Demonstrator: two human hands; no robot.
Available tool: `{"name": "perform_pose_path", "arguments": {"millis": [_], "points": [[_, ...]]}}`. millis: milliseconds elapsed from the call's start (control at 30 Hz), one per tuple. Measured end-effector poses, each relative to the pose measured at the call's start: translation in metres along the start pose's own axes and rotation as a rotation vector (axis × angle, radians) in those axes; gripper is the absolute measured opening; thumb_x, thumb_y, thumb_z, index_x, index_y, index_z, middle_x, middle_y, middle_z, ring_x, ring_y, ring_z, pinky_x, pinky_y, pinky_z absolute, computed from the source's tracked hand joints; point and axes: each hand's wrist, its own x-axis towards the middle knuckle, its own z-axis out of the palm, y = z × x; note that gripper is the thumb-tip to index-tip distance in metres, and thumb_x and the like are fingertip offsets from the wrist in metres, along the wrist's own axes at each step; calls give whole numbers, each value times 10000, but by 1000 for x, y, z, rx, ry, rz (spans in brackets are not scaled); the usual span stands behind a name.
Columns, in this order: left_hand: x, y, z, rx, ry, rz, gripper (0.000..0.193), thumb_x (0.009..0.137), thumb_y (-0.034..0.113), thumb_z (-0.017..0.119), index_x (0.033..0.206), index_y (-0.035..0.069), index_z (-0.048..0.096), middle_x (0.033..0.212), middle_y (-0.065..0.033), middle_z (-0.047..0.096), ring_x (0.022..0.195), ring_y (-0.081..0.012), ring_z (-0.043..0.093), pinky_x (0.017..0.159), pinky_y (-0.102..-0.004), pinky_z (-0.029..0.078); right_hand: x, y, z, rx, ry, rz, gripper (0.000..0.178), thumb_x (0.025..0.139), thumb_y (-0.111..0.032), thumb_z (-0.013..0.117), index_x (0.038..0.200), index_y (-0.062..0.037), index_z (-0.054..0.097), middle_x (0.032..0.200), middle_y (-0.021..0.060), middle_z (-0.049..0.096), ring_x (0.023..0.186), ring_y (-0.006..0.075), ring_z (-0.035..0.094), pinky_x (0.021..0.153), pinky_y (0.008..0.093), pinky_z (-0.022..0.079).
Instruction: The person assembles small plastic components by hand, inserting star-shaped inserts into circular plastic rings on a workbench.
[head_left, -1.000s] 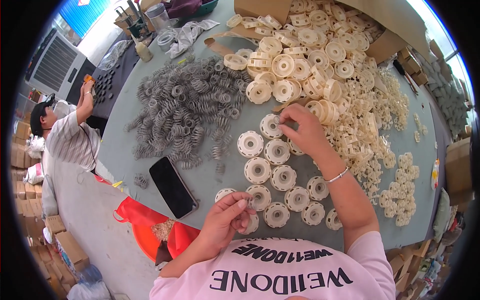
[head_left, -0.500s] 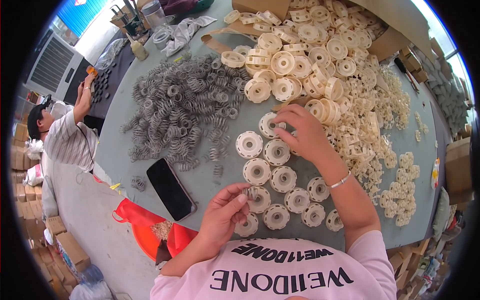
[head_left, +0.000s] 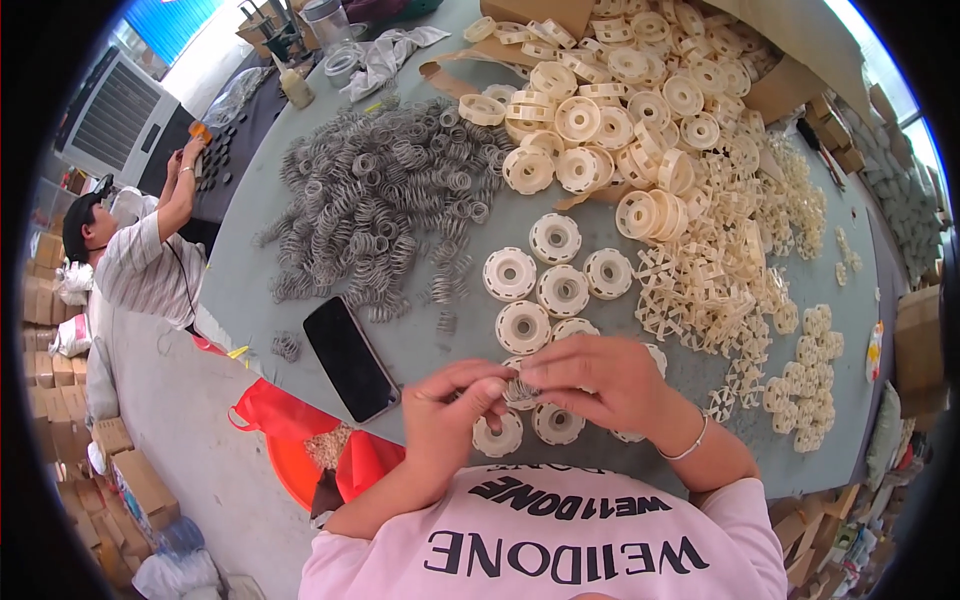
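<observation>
Spring (head_left: 520, 388) between the fingertips; wheels (head_left: 547, 292) on the counter (head_left: 420, 350) at 12 o'clock, spring pile (head_left: 370, 210) at 11. The left hand (head_left: 446, 402) pinches the spring; whether the right hand's (head_left: 612, 380) grip closes on it cannot be told. A light, square hold should keep coils from bending or springing free.

Workshop: heaped springs (head_left: 375, 195), stacked cartons (head_left: 145, 490)

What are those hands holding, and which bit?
A wire spring, in the fingertips of the left hand, with the right hand at it. Which coils are pinched is too small to tell.
</observation>
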Motion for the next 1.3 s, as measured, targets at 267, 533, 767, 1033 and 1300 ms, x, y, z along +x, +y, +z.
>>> {"name": "perform_pose_path", "arguments": {"millis": [267, 533, 767, 1033, 1300], "points": [[-3, -4, 9, -10, -53, 174, 287, 976, 25, 734, 1256, -30, 707, 1027, -96, 737, 830, -152, 715, 707, -267, 612, -3, -12, 1, 81, -6, 195, 381, 843, -143, 875, 1202, -93, 759, 1054, 93, 776, 882, 249, 764, 750, 327, 611], [5, 0, -10, -489, -120, -511, 249, 1033, 173, 719, 1224, 13, 725, 1013, -71, 746, 850, -130, 727, 716, -257, 628, 11, -9, -11, -512, -127, -552, 225, 833, -55, 798, 1052, -19, 762, 1006, 73, 734, 840, 213, 741, 734, 304, 624], [2, -1, -17, -478, -131, -554, 251, 1048, 208, 702, 1216, 22, 706, 993, -62, 739, 844, -121, 723, 697, -248, 624, 16, -6, -7, -536, -180, -731, 166, 848, -13, 730, 1010, 12, 754, 1036, 66, 693, 926, 210, 715, 842, 318, 642], [-9, -6, -3, -196, -43, -26, 233, 1020, 76, 710, 1237, -8, 700, 998, -97, 728, 810, -157, 720, 717, -278, 618, 4, -15, 25, 161, 173, 37, 262, 942, -76, 754, 1179, -9, 664, 1092, 98, 703, 953, 235, 717, 852, 338, 622], [-10, 6, 6, 16, 52, 0, 191, 1026, 88, 705, 1190, -7, 727, 1033, -76, 706, 782, -113, 669, 669, -265, 550, -13, -3, 28, 160, 86, 94, 330, 948, -20, 754, 1249, -11, 620, 1104, 132, 743, 969, 266, 764, 813, 338, 649]]}}
